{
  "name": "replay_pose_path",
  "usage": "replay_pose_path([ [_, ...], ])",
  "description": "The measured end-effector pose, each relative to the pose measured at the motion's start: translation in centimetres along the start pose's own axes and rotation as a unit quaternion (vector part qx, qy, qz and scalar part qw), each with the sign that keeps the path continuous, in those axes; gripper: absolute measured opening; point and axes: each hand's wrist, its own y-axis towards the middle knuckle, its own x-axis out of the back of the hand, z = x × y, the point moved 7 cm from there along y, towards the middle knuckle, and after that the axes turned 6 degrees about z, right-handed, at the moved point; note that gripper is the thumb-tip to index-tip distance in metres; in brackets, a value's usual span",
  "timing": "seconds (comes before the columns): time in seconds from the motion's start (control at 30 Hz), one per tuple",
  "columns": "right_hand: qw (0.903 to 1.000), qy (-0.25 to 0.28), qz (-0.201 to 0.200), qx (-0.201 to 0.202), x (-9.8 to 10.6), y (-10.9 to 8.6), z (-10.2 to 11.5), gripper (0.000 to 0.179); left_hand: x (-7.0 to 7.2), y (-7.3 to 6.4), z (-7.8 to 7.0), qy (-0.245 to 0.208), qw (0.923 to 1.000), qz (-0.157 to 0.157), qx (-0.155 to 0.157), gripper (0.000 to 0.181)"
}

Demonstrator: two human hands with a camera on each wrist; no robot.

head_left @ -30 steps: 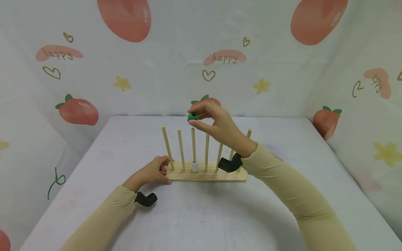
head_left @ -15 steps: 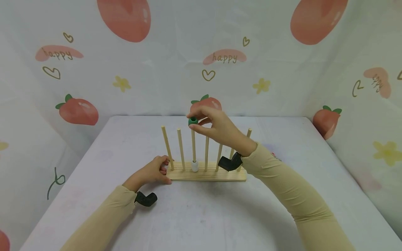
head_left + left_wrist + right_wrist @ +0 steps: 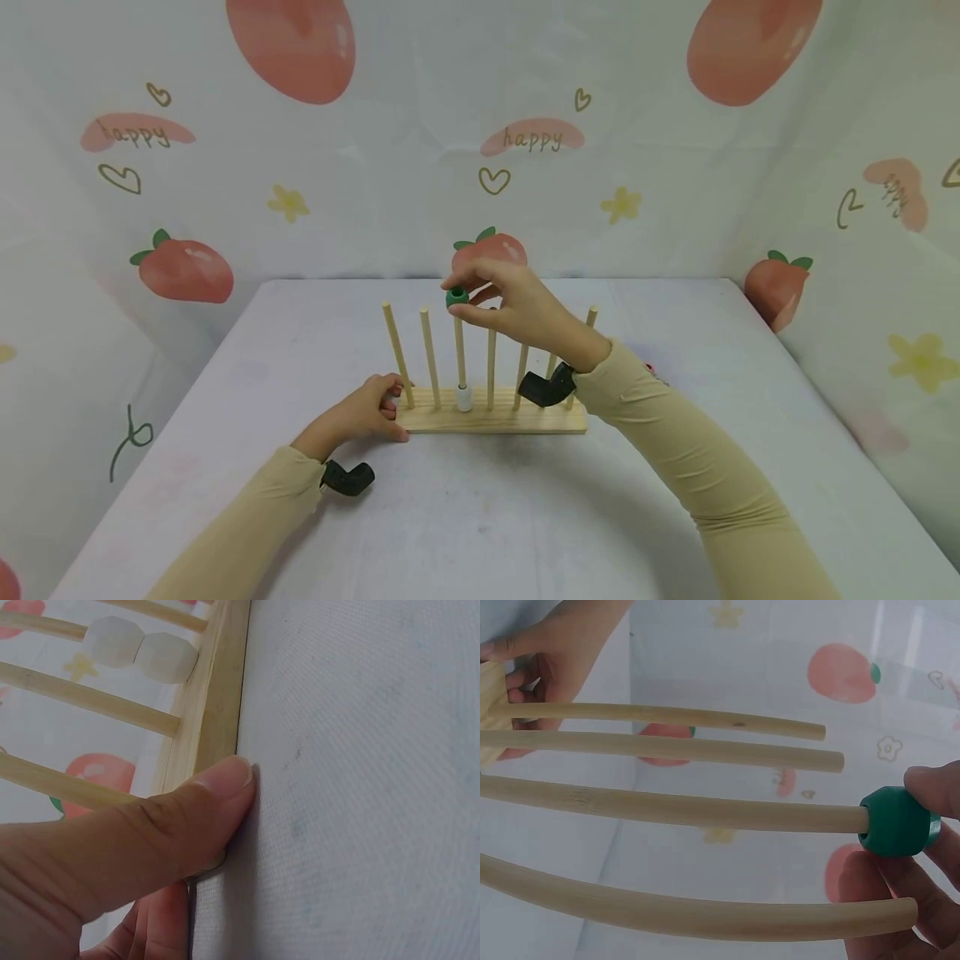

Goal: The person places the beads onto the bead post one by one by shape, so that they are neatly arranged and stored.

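Mid-frame, I see the right hand [image 3: 521, 307] pinch a green bead [image 3: 895, 823] round the tip of a peg [image 3: 765, 812]; lower left, the left hand [image 3: 363, 410] grips the wooden base [image 3: 495, 422]

Grn bead [image 3: 895, 823] at tip, 3rd peg [image 3: 461, 354] fr L; 2 wht beads [image 3: 465, 400] below.

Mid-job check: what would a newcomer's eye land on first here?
Probably the green bead, pinched by the right hand at the tip of the third dowel from the left in the head view. Next, likely the two white beads stacked at that dowel's foot, then the left hand gripping the wooden base at its left end.
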Motion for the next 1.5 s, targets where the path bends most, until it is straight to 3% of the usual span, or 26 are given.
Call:
replay_pose_path([
  [0.57,0.9999,-0.010,-0.002,0.001,0.1,0.1,0.0,0.027,0.3,-0.1,-0.3,0.005,1.0000,-0.003,-0.006,0.067],
  [1.13,0.9998,-0.005,-0.012,0.013,-0.1,0.2,0.1,0.027,0.1,0.1,0.7,0.011,0.9999,-0.006,-0.002,0.064],
  [1.3,0.9950,0.005,-0.062,0.078,0.3,-0.4,0.8,0.029,0.1,0.2,0.7,0.009,0.9999,-0.007,-0.002,0.063],
  [1.5,0.9776,0.005,-0.126,0.169,1.7,-1.6,2.3,0.036,0.0,0.3,0.5,-0.001,1.0000,-0.003,-0.006,0.065],
])
